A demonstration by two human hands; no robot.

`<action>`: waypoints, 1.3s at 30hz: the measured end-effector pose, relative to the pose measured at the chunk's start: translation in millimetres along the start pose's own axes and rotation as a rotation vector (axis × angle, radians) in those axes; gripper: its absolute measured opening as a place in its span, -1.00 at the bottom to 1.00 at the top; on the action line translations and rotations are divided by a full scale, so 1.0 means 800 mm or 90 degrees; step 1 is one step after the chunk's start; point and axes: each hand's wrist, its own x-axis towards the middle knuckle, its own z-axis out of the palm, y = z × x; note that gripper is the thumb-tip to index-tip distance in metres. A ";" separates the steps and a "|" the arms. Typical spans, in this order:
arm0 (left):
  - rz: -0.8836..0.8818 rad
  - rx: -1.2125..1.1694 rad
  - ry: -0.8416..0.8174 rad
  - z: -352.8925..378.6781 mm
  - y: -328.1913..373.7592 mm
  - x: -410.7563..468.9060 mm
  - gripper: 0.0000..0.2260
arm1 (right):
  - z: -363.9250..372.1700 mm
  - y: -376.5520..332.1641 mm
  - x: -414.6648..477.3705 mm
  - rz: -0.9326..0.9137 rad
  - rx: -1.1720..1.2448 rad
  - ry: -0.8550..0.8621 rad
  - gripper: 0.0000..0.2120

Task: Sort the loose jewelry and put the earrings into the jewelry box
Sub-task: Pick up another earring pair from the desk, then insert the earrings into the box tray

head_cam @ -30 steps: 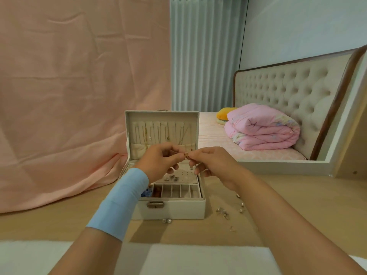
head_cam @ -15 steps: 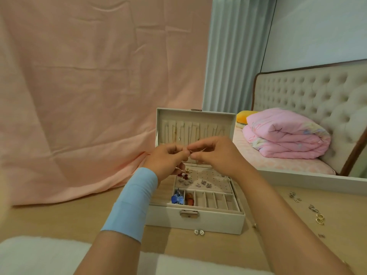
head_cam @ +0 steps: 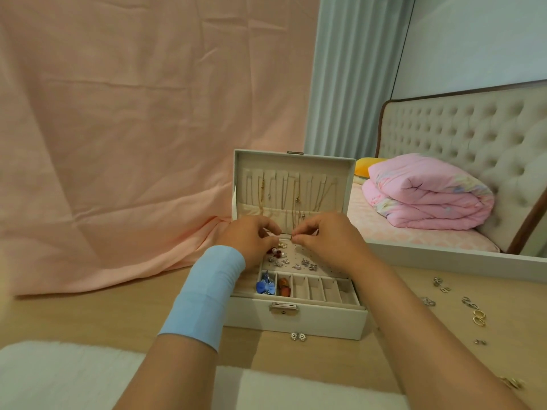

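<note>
A cream jewelry box stands open on the wooden table, its lid upright with thin chains hanging inside. Both hands hover over the perforated earring panel. My left hand, with a blue band on its wrist, has its fingertips pinched together; what they hold is too small to see. My right hand pinches a small earring at its fingertips, a little apart from the left. Several earrings sit on the panel. A blue bow earring and a reddish piece lie in the front slots.
Loose jewelry is scattered on the table to the right of the box. A pair of small studs lies in front of it. A white fluffy mat covers the near edge. Pink cloth hangs behind; a bed stands at the right.
The view has swung left, so the box sits further right in frame. My hands have come down closer to the earring panel and parted slightly.
</note>
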 end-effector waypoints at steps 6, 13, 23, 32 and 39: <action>0.006 -0.024 0.046 0.003 -0.005 0.002 -0.92 | 0.014 -0.003 0.000 -0.045 -0.161 -0.002 -0.98; 0.014 -0.089 0.084 -0.002 -0.008 0.004 -0.88 | 0.016 -0.008 0.001 -0.092 -0.213 -0.009 -0.97; -0.026 -0.254 0.112 0.000 -0.005 0.004 -0.89 | -0.009 -0.007 0.003 -0.019 -0.051 -0.126 -0.78; -0.056 -0.376 0.059 0.001 0.013 0.000 -0.89 | -0.021 -0.025 -0.001 -0.058 0.237 0.007 -0.88; -0.050 -0.394 -0.044 -0.004 0.015 -0.003 -0.82 | -0.022 -0.021 -0.005 -0.034 0.279 0.017 -0.87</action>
